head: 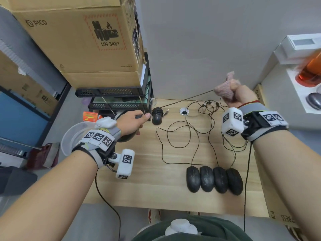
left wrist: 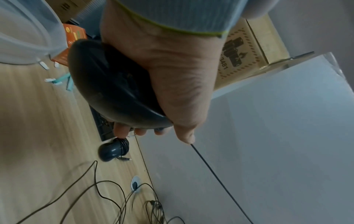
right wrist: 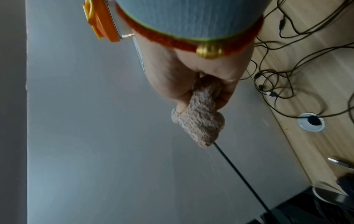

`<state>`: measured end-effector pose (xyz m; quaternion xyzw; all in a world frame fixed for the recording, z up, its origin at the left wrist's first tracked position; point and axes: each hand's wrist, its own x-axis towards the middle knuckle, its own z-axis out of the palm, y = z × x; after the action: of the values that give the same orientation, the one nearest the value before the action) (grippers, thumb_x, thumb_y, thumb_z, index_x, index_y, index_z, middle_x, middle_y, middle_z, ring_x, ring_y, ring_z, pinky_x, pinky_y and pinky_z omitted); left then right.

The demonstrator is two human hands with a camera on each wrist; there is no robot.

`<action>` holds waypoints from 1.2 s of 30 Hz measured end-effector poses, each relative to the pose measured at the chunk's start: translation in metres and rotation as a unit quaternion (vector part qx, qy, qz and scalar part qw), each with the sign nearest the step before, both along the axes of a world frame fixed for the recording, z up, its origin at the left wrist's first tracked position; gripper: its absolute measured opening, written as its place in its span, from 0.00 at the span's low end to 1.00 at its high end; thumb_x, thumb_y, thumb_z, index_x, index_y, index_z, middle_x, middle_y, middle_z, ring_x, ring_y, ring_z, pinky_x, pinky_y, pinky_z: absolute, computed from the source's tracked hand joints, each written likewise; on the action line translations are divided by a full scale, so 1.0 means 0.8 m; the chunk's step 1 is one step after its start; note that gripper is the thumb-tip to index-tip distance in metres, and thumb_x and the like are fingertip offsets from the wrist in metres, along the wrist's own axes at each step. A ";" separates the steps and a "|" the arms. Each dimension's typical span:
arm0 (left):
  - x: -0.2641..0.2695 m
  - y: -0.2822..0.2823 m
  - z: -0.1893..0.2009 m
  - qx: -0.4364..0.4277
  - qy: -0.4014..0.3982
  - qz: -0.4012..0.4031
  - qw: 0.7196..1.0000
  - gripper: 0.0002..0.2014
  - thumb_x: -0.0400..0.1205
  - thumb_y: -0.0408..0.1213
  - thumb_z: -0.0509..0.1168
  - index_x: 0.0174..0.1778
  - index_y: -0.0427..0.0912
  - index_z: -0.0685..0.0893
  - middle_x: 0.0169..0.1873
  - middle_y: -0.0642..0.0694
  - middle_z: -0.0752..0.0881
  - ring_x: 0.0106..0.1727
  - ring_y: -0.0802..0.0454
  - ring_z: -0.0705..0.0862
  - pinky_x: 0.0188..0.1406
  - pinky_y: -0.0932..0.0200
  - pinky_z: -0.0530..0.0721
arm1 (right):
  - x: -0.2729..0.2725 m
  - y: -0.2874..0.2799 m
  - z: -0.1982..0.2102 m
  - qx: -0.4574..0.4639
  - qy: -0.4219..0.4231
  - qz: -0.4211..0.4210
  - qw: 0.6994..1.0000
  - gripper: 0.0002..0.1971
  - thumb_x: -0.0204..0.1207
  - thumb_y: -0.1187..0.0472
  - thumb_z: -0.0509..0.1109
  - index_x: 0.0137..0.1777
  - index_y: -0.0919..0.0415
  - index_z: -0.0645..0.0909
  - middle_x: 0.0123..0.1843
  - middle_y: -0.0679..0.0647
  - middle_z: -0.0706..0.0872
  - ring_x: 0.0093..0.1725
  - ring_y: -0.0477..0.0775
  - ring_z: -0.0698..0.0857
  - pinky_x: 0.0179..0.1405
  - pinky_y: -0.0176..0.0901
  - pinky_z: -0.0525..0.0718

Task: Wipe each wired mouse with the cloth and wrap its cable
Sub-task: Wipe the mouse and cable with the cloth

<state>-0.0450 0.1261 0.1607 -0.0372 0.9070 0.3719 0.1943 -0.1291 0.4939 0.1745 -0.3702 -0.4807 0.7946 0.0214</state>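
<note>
My left hand (head: 133,121) grips a black wired mouse (left wrist: 113,91) above the desk's left side, fingers curled under it. Its cable (head: 187,98) runs taut to the right into a pink knitted cloth (head: 224,90), which my right hand (head: 238,94) clenches around the cable, raised above the desk's back right. In the right wrist view the cloth (right wrist: 201,122) covers the cable (right wrist: 243,178) where it enters the fist. Another black mouse (head: 157,115) with its cable wound around it lies at the desk's back. Several black mice (head: 214,180) sit in a row near the front, their cables (head: 191,136) loose across the wood.
Stacked cardboard boxes (head: 83,40) rest on black racks (head: 112,100) at the back left. A clear plastic tub (head: 69,136) sits at the left edge beside an orange packet (head: 89,116). A cable grommet (head: 184,112) is in the wooden desk (head: 147,180). An orange bottle (head: 311,70) stands at right.
</note>
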 end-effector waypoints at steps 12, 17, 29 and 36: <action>-0.015 0.041 0.021 0.235 -0.028 0.121 0.964 0.20 0.87 0.53 0.67 0.54 0.37 0.83 0.45 0.39 0.87 0.35 0.44 0.90 0.40 0.53 0.86 | 0.039 -0.072 0.019 0.022 0.170 0.234 0.957 0.08 0.82 0.70 0.65 0.56 0.69 0.84 0.48 0.55 0.89 0.47 0.49 0.89 0.51 0.42 0.86; -0.007 0.093 0.044 0.319 -0.039 0.114 0.940 0.27 0.82 0.54 0.72 0.61 0.31 0.83 0.45 0.40 0.86 0.33 0.47 0.88 0.45 0.49 0.85 | 0.067 -0.134 0.026 0.160 0.153 0.343 0.913 0.08 0.81 0.69 0.69 0.41 0.69 0.86 0.40 0.62 0.88 0.46 0.59 0.86 0.58 0.57 0.85; 0.010 0.096 0.054 0.266 -0.090 0.024 0.959 0.10 0.81 0.24 0.73 0.39 0.36 0.78 0.38 0.37 0.82 0.36 0.44 0.86 0.25 0.67 0.82 | 0.077 -0.153 0.015 0.196 0.117 0.370 0.900 0.09 0.79 0.64 0.73 0.38 0.67 0.84 0.38 0.65 0.87 0.41 0.62 0.85 0.52 0.68 0.85; 0.013 0.089 0.047 0.215 -0.092 0.012 0.972 0.07 0.85 0.32 0.71 0.41 0.37 0.83 0.42 0.40 0.86 0.37 0.43 0.91 0.34 0.63 0.84 | 0.064 -0.137 0.006 0.168 0.093 0.347 0.918 0.09 0.80 0.66 0.71 0.43 0.73 0.85 0.47 0.75 0.87 0.46 0.68 0.86 0.60 0.72 0.83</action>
<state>-0.0348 0.1973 0.1987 -0.0393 0.7833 0.5558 0.2755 -0.0779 0.3846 0.1791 -0.0953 -0.7011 0.6907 -0.1491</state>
